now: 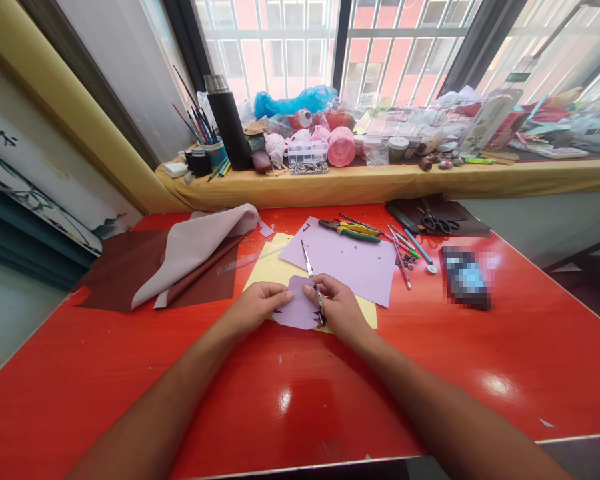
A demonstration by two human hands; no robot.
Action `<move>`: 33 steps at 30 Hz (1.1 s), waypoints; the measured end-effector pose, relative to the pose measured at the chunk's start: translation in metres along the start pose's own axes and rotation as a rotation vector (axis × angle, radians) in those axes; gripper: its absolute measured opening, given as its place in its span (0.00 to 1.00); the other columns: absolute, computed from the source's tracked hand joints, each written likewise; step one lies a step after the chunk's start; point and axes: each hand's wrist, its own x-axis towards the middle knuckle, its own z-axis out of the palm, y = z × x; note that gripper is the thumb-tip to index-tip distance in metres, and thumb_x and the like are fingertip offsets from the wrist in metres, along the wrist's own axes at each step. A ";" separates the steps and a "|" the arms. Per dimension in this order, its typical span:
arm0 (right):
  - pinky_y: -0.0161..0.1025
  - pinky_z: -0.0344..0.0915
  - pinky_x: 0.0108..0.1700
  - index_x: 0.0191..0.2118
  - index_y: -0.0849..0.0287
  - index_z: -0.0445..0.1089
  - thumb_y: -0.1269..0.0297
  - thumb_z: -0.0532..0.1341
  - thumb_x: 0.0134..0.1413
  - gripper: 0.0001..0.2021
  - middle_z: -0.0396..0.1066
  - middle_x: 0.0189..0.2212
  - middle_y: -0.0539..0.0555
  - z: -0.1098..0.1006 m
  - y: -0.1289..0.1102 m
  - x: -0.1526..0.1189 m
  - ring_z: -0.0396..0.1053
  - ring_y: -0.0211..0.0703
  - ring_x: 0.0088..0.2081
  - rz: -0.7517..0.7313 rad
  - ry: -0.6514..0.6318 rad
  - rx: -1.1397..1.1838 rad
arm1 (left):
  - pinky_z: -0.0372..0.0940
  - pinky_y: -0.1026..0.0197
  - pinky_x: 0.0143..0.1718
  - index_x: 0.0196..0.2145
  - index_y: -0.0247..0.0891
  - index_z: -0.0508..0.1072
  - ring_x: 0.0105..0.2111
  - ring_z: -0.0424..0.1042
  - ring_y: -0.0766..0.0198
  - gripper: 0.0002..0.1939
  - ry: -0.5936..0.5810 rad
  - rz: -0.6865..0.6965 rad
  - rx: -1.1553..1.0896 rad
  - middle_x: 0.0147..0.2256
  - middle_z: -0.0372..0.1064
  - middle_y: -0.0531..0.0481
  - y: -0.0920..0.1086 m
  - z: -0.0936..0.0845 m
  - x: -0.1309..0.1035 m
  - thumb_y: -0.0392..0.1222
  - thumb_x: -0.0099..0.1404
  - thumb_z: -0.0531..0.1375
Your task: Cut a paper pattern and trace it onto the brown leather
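Note:
A small cut piece of purple paper, notched along its lower edges, is pinched at its left side by my left hand. My right hand is closed around a pair of scissors, whose blades point away from me, and its thumb lies against the paper's right edge. Beneath the hands lie a yellow sheet and a larger purple sheet. On the larger sheet rest pliers with yellow and green handles.
Brown leather-like material with a pale underside covers the table's left. A clear ruler lies beside it. Right of the sheets are several pencils, black scissors and a blurred dark object. A cluttered window sill runs behind the red table.

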 end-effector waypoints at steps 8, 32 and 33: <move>0.36 0.64 0.22 0.37 0.53 0.71 0.42 0.72 0.54 0.21 0.64 0.23 0.44 0.001 0.001 0.001 0.62 0.37 0.22 -0.004 -0.012 0.004 | 0.61 0.62 0.29 0.31 0.37 0.81 0.26 0.67 0.63 0.25 0.000 0.006 0.020 0.27 0.74 0.49 0.002 0.000 -0.001 0.66 0.60 0.71; 0.35 0.63 0.22 0.39 0.54 0.71 0.43 0.71 0.55 0.20 0.63 0.23 0.43 0.001 0.002 0.000 0.61 0.37 0.22 0.011 -0.018 -0.023 | 0.56 0.63 0.30 0.30 0.37 0.78 0.27 0.63 0.66 0.26 -0.003 -0.012 0.024 0.27 0.69 0.53 0.000 -0.003 0.001 0.65 0.61 0.71; 0.35 0.62 0.22 0.39 0.54 0.71 0.43 0.71 0.55 0.20 0.63 0.23 0.43 0.001 0.003 0.001 0.61 0.37 0.22 0.011 -0.023 -0.024 | 0.56 0.63 0.30 0.30 0.37 0.77 0.27 0.62 0.66 0.26 0.003 -0.012 0.025 0.27 0.69 0.53 0.001 -0.003 0.001 0.65 0.61 0.71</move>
